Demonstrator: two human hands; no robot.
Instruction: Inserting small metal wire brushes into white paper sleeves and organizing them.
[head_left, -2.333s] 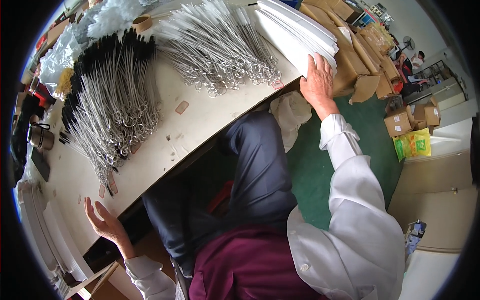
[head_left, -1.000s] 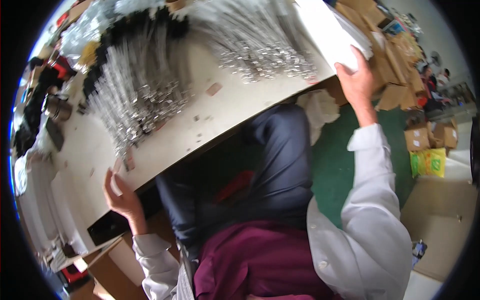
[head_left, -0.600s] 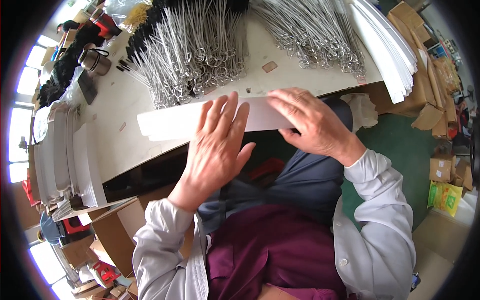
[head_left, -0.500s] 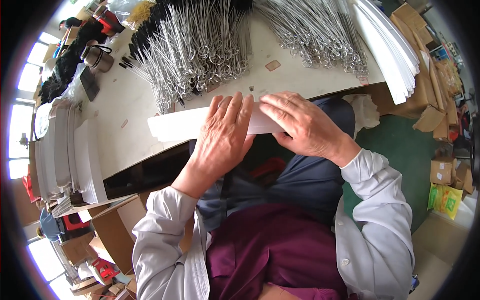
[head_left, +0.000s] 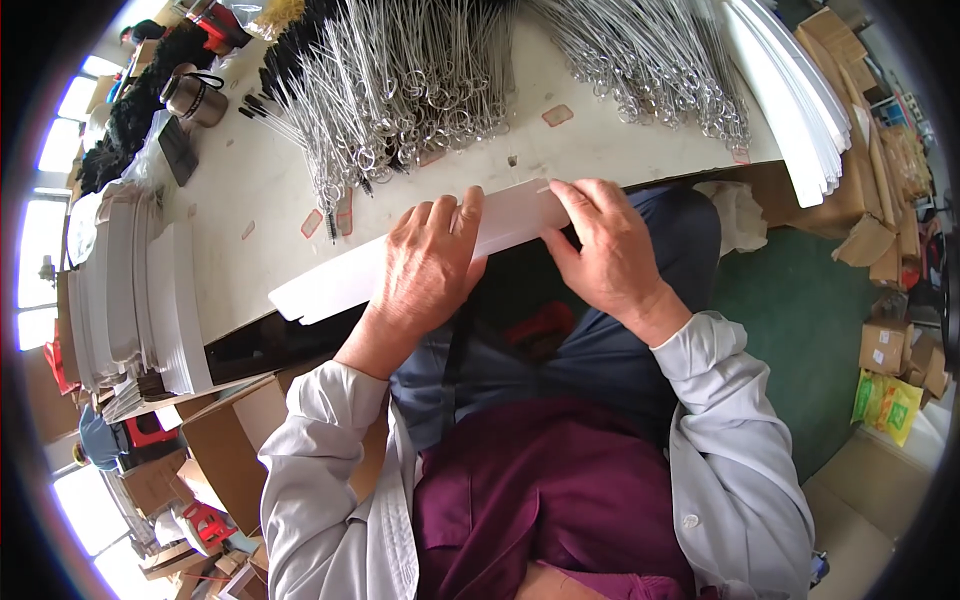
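A long, narrow strip of folded white card (head_left: 335,283) lies slantwise at the table's front edge, its left end nearer me. My left hand (head_left: 425,262) rests across its middle, with the fingers over the top and the thumb at the lower edge. At the right end, my right hand (head_left: 612,255) pinches the card between thumb and fingers. Beyond the hands lies a pile of thin wire-handled brushes (head_left: 400,95) with small ring ends towards me. A second pile of ringed wire handles (head_left: 660,75) is further right.
White card strips (head_left: 785,95) are stacked at the table's right edge, beside cardboard boxes (head_left: 860,150). More white strips (head_left: 175,310) stand at the left. A steel flask (head_left: 195,100) and a dark block (head_left: 178,152) are at the far left. An open carton (head_left: 235,430) is below the table.
The card has tilted, its left end coming down towards me and its right end rising. My left hand shifted left and slightly nearer; my right hand now grips the end corner.
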